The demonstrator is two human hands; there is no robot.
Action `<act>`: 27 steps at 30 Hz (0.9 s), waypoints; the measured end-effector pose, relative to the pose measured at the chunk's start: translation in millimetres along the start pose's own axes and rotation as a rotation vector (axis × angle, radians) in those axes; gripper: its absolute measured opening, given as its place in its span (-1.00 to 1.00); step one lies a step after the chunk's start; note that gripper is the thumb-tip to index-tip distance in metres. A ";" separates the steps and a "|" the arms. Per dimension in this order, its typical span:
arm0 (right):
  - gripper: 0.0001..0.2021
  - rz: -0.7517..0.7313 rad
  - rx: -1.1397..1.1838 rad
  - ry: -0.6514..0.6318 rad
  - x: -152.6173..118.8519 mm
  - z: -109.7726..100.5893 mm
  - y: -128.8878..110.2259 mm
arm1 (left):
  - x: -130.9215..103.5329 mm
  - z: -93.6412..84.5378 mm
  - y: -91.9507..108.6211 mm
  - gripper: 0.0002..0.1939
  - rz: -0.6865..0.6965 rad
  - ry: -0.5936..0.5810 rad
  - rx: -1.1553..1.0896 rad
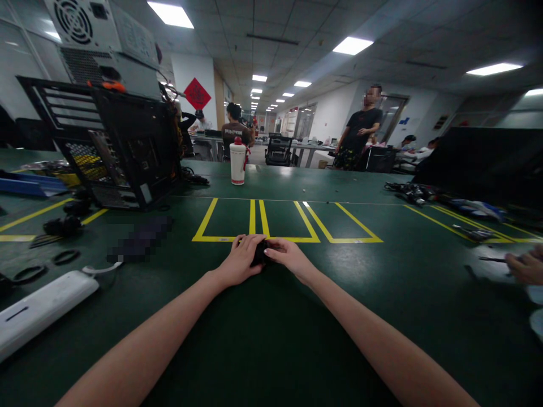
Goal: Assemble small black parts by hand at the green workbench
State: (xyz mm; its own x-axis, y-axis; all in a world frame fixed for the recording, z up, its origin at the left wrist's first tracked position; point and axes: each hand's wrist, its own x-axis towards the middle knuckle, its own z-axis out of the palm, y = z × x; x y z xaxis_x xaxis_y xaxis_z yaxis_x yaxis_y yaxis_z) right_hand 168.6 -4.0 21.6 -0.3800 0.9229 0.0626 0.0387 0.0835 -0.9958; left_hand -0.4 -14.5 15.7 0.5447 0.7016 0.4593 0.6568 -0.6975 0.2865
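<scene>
Both hands meet over the green table (271, 328), just on the near side of the yellow tape outlines (292, 239). My left hand (242, 257) is wrapped round a small black object (259, 253) from the left and above. From the right, my right hand (286, 255) grips the same object, with thumb and fingers closed at its edge. Most of the object is covered by my fingers, so its kind cannot be made out.
At left stand a black computer case (127, 147) with a power supply (106, 39) on top, a white power strip (46, 308) and black cables (27, 275). A white cup (238, 164) stands ahead. Another person's hand (528, 264) holds a thin tool at right, near loose parts (407, 192).
</scene>
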 end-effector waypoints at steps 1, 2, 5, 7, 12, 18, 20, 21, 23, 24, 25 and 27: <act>-0.64 -0.010 -0.006 -0.022 -0.2 -1.0 -0.4 | -0.2 0.1 -0.3 -0.35 -0.001 0.000 0.001; -0.64 -0.025 -0.011 -0.040 -0.7 -1.7 -1.0 | -0.4 0.3 -0.7 -0.35 -0.001 0.001 0.001; -0.64 -0.058 -0.023 -0.044 -3.2 -2.3 -2.4 | -0.7 0.9 -1.5 -0.35 -0.002 0.005 0.005; -0.71 -0.058 -0.022 -0.022 -4.3 -1.5 -2.3 | -0.7 0.9 -1.3 -0.36 -0.001 0.009 0.008; -0.66 0.012 0.023 -0.002 -1.0 -0.9 -0.4 | -0.4 -0.9 0.7 -0.37 -0.002 0.001 0.010; -0.62 -0.029 -0.003 -0.081 -0.8 -4.4 -5.6 | -0.5 -1.2 -0.3 -0.37 -0.001 -0.005 0.008; -0.61 -0.040 -0.004 -0.088 -2.5 -4.1 -6.3 | -0.7 -1.1 -0.9 -0.37 0.002 -0.011 0.005; -0.64 -0.045 -0.005 -0.080 -3.0 -3.7 -5.9 | -0.8 -1.1 -1.2 -0.37 0.003 -0.012 0.005; -0.71 -0.059 -0.003 -0.052 -2.9 -2.3 -3.7 | -0.6 -0.6 -1.5 -0.37 0.001 -0.007 0.008; -0.74 -0.066 -0.001 -0.037 -2.2 -1.7 -2.1 | -0.4 -0.2 -1.6 -0.37 0.000 -0.003 0.011; -0.75 -0.070 0.003 -0.025 -1.2 -1.2 -0.5 | -0.1 0.3 -1.7 -0.37 0.000 0.001 0.014; -0.72 -0.056 0.003 -0.009 1.2 -1.2 2.1 | 0.2 1.2 -1.9 -0.36 0.001 0.005 0.018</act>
State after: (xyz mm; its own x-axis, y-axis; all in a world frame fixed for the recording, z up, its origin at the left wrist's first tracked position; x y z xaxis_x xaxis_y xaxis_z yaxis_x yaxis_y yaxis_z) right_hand 169.3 -2.3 19.7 -0.3900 0.9133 0.1174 0.0140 0.1333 -0.9910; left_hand -0.9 -12.8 14.3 0.5426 0.7002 0.4641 0.6656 -0.6954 0.2710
